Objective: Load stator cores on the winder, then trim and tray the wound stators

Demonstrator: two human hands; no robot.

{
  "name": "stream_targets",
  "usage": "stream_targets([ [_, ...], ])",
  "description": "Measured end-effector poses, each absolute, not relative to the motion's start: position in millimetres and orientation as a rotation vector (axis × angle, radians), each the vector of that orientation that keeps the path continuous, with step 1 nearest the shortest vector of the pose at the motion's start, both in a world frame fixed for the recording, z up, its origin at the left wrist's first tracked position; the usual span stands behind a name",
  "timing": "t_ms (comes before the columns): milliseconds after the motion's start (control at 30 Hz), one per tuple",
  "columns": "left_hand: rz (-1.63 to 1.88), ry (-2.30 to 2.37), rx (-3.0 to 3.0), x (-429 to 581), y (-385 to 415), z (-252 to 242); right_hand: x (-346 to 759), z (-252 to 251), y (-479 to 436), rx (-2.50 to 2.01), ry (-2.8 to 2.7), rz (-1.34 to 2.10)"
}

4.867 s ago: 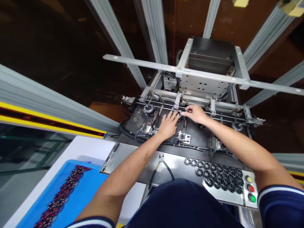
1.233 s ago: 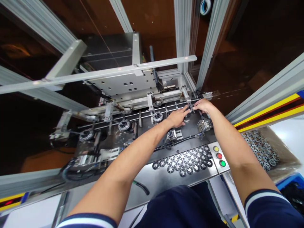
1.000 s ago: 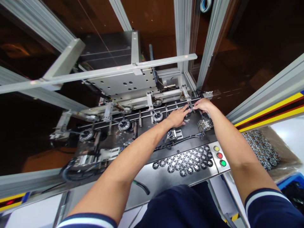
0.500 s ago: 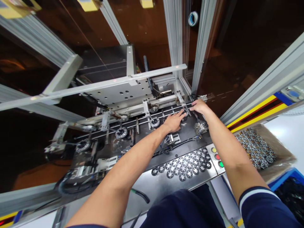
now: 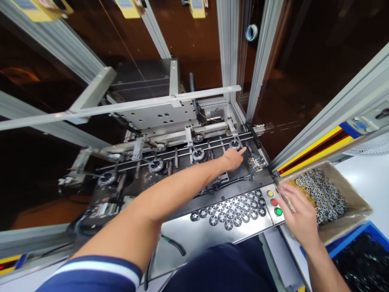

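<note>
My left hand (image 5: 233, 159) reaches across the machine bed, beside the rightmost round slotted part (image 5: 234, 144) under its metal arm. One finger stretches out to the right; the other fingers are partly hidden behind the hand, and I see nothing held. My right hand (image 5: 300, 217) is over the gap between the button panel (image 5: 270, 217) and a box. It is blurred by motion, its fingers look apart and nothing shows in them. More round parts sit along the bed, such as one at the middle (image 5: 198, 154) and one further left (image 5: 156, 165).
Several black-and-silver round parts (image 5: 230, 213) lie in rows on the steel ledge (image 5: 194, 239). Green-handled pliers (image 5: 173, 242) lie at its front. A lined cardboard box (image 5: 358, 207) holds metal rings, beside a blue crate (image 5: 349, 239) of black pieces. A yellow-edged post (image 5: 313, 150) stands at right.
My right hand has pulled back from the far right end of the machine to beside the buttons. My left hand stays near the rightmost round part, now with one finger pointing right.
</note>
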State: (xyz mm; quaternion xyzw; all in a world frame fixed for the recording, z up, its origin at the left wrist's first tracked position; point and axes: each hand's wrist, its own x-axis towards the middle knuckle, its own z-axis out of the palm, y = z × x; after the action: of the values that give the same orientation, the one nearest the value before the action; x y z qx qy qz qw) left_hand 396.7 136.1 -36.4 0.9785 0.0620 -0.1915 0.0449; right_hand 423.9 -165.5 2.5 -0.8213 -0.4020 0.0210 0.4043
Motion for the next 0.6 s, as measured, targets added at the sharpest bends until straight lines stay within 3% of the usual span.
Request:
stream_targets([
  [233,-0.62,0.421,2.959,416.3,124.8,-39.6,391.1,-66.1,-228.6,-2.166,-0.919,0.159],
  [367,-0.543,0.405,2.853,399.6,114.9,-16.4,384.1,-110.3,-245.8,-2.313,-0.959,0.13],
  [533,-0.326,0.196,2.762,291.8,95.9,40.5,384.0,-154.5,-263.7,-2.374,-1.15,0.055],
  [600,0.017,0.115,2.61,220.6,84.3,41.5,389.9,-173.0,-273.4,-2.361,-1.288,-0.033],
])
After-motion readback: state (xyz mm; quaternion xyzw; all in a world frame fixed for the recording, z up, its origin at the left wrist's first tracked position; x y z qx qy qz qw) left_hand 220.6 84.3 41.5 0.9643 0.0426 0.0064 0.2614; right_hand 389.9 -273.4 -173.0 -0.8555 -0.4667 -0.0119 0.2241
